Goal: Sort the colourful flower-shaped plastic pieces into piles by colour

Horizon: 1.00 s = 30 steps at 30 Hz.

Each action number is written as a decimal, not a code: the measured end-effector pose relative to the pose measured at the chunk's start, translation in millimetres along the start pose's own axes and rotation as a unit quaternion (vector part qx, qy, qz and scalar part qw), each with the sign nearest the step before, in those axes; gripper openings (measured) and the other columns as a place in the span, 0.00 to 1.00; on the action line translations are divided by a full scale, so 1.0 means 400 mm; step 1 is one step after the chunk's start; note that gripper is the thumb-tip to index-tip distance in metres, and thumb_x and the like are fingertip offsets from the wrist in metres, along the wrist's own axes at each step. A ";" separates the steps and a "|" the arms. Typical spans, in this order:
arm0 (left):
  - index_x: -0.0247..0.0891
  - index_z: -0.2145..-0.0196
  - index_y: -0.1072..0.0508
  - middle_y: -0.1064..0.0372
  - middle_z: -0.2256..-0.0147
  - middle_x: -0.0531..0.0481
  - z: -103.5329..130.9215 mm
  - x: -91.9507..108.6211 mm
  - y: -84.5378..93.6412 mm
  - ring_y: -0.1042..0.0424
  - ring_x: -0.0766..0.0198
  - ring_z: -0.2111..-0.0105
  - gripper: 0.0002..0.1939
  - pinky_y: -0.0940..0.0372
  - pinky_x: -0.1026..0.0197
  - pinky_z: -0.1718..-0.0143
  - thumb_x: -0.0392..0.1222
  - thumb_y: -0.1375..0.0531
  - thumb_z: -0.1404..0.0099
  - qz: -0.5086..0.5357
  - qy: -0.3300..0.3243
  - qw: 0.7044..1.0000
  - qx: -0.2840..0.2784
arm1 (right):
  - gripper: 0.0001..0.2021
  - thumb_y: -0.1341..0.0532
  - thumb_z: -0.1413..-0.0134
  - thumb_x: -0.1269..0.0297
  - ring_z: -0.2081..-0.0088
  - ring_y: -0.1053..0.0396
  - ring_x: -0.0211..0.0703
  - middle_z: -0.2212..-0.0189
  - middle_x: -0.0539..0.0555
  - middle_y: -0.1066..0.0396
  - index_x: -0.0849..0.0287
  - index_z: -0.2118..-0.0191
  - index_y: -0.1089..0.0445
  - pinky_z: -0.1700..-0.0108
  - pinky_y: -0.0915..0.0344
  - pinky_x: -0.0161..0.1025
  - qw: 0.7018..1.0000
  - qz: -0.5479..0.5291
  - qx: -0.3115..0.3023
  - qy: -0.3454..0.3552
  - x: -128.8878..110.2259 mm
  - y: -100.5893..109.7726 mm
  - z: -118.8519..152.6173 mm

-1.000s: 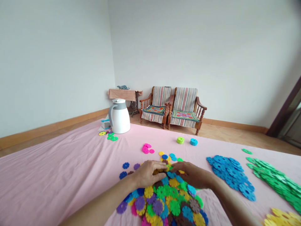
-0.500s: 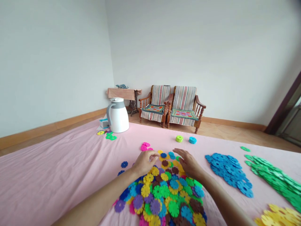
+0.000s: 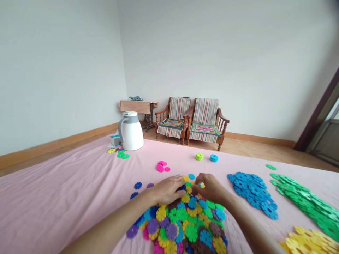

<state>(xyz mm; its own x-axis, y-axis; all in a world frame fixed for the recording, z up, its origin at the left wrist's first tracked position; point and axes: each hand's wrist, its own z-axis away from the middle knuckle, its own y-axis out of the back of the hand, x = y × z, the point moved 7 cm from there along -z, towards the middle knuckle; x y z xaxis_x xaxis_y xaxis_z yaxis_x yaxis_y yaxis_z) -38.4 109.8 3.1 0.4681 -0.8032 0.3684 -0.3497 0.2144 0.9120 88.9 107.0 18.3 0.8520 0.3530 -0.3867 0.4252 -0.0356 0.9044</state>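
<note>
A heap of mixed flower-shaped plastic discs (image 3: 182, 215) lies on the pink cloth (image 3: 87, 183) in front of me. My left hand (image 3: 169, 189) rests palm down on the heap's far left part, its fingers apart and pointing right. Opposite it, my right hand (image 3: 208, 186) touches the far right part with bent fingers; whether a disc is under its fingertips is hidden. Between the hands show yellow, green and blue discs. Some pink discs (image 3: 161, 166) lie just beyond my left hand.
Right of the heap are blue (image 3: 253, 192), green (image 3: 307, 201) and yellow discs (image 3: 309, 241). Farther back stand a lime stack (image 3: 199, 156), a blue stack (image 3: 214, 158) and a white jug (image 3: 132, 134) near loose green discs (image 3: 123, 154). Two chairs (image 3: 205, 121) stand beyond.
Both hands have come down onto the far part of the heap and nearer each other. My right fingers have curled inward, and discs there have shifted. The view has moved slightly.
</note>
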 end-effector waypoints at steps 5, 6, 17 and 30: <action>0.44 0.46 0.35 0.39 0.45 0.49 0.067 0.046 0.040 0.39 0.59 0.46 0.20 0.44 0.60 0.46 0.43 0.47 0.36 0.124 -0.022 0.991 -0.056 | 0.14 0.44 0.52 0.60 0.79 0.33 0.37 0.81 0.52 0.26 0.60 0.80 0.25 0.77 0.44 0.31 0.992 -0.103 -0.075 -0.013 -0.006 0.008 0.009; 0.44 0.47 0.34 0.37 0.46 0.50 0.070 0.045 0.046 0.37 0.60 0.48 0.19 0.43 0.61 0.47 0.43 0.47 0.36 0.150 -0.020 0.986 -0.065 | 0.15 0.44 0.52 0.61 0.80 0.34 0.36 0.81 0.52 0.26 0.60 0.81 0.26 0.77 0.45 0.30 0.990 -0.117 -0.078 -0.014 -0.006 0.007 0.010; 0.34 0.66 0.25 0.28 0.67 0.49 0.037 -0.059 0.049 0.32 0.65 0.70 0.12 0.39 0.68 0.70 0.39 0.37 0.50 0.115 0.086 0.990 -0.003 | 0.12 0.51 0.45 0.63 0.68 0.33 0.42 0.73 0.53 0.30 0.58 0.73 0.34 0.66 0.41 0.36 0.974 -0.042 0.204 -0.089 0.072 -0.030 0.102; 0.36 0.71 0.27 0.35 0.69 0.53 0.059 -0.055 0.034 0.38 0.68 0.71 0.11 0.43 0.68 0.70 0.44 0.34 0.51 0.156 0.048 0.986 -0.046 | 0.11 0.52 0.43 0.66 0.65 0.34 0.44 0.71 0.54 0.31 0.57 0.69 0.33 0.62 0.40 0.40 0.974 -0.050 0.215 -0.057 0.065 -0.044 0.127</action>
<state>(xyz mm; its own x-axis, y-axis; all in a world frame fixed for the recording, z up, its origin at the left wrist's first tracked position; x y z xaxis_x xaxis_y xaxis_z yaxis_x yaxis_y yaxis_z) -72.5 117.3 3.3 0.4265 -0.6344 0.6447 -0.4156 0.4956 0.7626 119.0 69.2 -16.9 0.8178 0.2698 -0.5083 0.5753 -0.4030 0.7118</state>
